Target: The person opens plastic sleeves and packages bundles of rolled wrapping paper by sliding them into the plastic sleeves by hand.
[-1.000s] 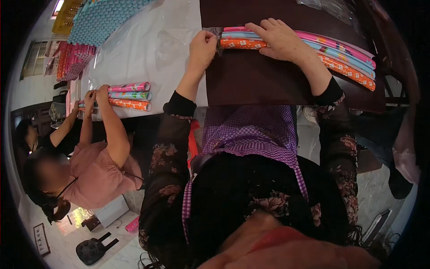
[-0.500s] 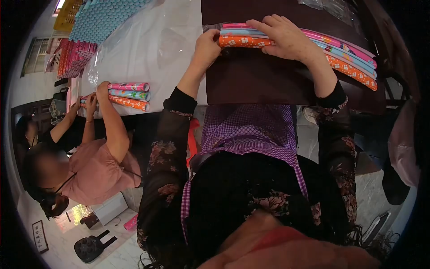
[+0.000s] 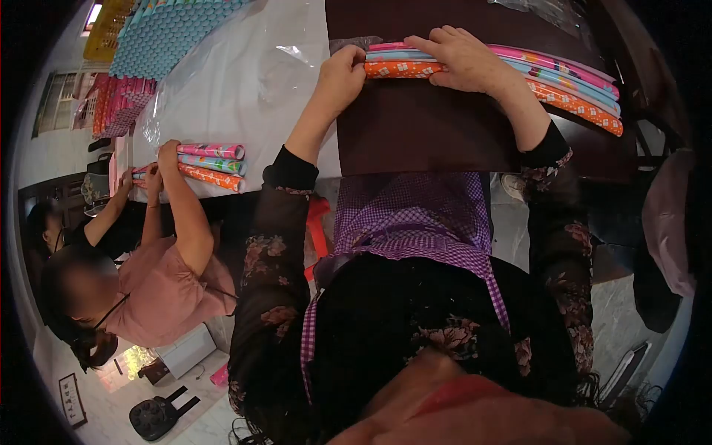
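Observation:
Several long patterned paper rolls, the nearest an orange roll (image 3: 404,70) with white gift prints, lie side by side across the dark table in the head view. Beyond the orange one are light blue and pink rolls. My left hand (image 3: 344,73) is closed at their left end, fingers and thumb pinching the edge of the bundle. Clear plastic film (image 3: 356,43) shows just behind its fingertips. My right hand (image 3: 466,62) rests over the middle of the rolls, fingers spread across the top and thumb on the orange roll's near side.
At left, a co-worker in pink (image 3: 167,285) handles another set of rolls (image 3: 211,165); a further person is beyond. Stacked blue rolls (image 3: 159,41) and pink rolls (image 3: 122,104) stand at the upper left. White sheeting (image 3: 252,96) covers the left table.
My left hand has moved from the film beyond the rolls' left end onto that end, its fingers now against it. My right hand has stayed on the rolls, with only slight shifts.

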Available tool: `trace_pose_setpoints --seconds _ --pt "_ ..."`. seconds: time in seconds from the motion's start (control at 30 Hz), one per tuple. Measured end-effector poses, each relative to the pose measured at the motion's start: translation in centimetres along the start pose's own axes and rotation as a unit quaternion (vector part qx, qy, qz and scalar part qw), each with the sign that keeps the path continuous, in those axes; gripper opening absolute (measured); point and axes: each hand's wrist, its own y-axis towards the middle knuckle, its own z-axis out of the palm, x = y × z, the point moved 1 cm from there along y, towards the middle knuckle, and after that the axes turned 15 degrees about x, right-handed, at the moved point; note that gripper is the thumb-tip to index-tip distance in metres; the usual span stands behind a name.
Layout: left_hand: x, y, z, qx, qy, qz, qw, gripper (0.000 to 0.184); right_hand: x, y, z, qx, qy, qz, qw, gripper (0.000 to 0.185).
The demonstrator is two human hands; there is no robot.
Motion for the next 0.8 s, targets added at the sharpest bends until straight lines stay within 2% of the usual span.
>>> trace_pose_setpoints --seconds 0.07,0.2,0.27,0.37,0.4,0.47,0.57,0.8 --pt "0.0 -0.1 0.1 -0.042 0.040 0.038 0.998 0.019 -0.1 0.1 0.1 -0.001 -0.004 0.005 1.000 0.064" --pt "-0.7 -0.1 0.2 -0.063 -0.003 0.018 0.998 0.020 -0.1 0.3 0.4 0.000 -0.022 0.029 0.999 0.065" --pt "-1.5 -0.1 0.0 -0.097 0.092 0.093 0.987 0.022 0.1 0.4 0.2 -0.001 -0.030 0.035 0.999 0.065" --pt "-2.0 0.0 0.0 -0.096 0.088 0.115 0.985 0.031 0.4 0.4 -0.5 0.012 -0.012 0.043 0.999 0.065" --pt "-2.2 -0.1 0.1 -0.095 0.088 0.116 0.985 0.031 0.3 0.5 -0.4 0.006 -0.016 0.041 0.999 0.065" --pt "-2.5 -0.3 0.2 -0.085 0.092 0.080 0.989 0.045 0.4 0.6 -0.5 0.000 -0.019 0.040 0.999 0.065" --pt "-2.4 -0.2 0.5 -0.077 0.110 0.091 0.987 0.052 0.6 0.9 -0.9 0.011 -0.014 0.045 0.999 0.064" --pt "-3.0 1.2 0.0 -0.088 0.106 0.084 0.987 0.053 0.9 1.0 -0.4 -0.021 -0.038 0.031 0.999 0.064"
